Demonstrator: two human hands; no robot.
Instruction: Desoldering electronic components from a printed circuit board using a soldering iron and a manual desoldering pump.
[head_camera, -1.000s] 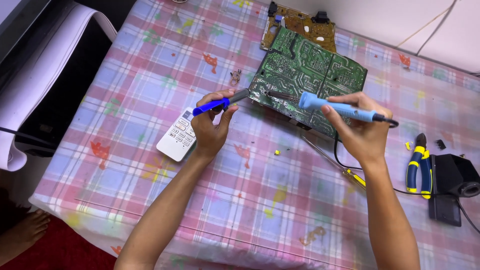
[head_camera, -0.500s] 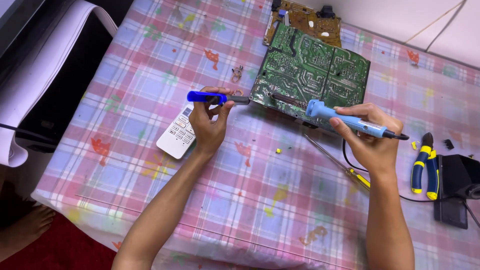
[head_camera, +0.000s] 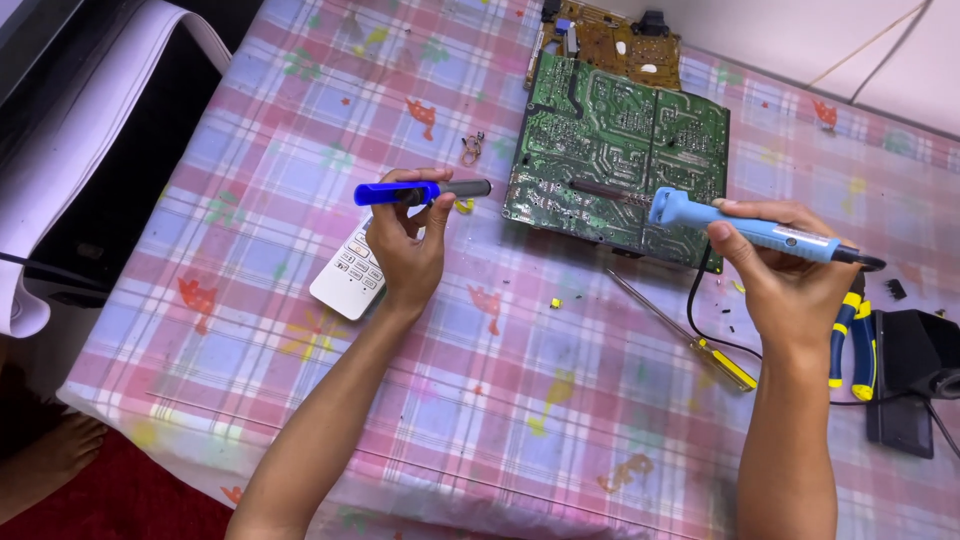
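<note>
Head view shows your right hand (head_camera: 790, 285) closed around the soldering iron (head_camera: 745, 228), tip resting on the green circuit board (head_camera: 620, 160); your left hand (head_camera: 405, 245) grips the blue desoldering pump (head_camera: 420, 191) just left of the board, fingers curled tight, ready alongside.

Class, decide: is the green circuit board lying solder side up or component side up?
Solder side up: the green circuit board shows flat traces and solder points, no tall components.

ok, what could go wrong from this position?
The right hand holds the soldering iron with its tip over the green circuit board; a slip could scorch the board. The iron's black cord trails across the table beside the yellow screwdriver and could snag. The left hand holds the blue tool off the board, above the white remote.
</note>
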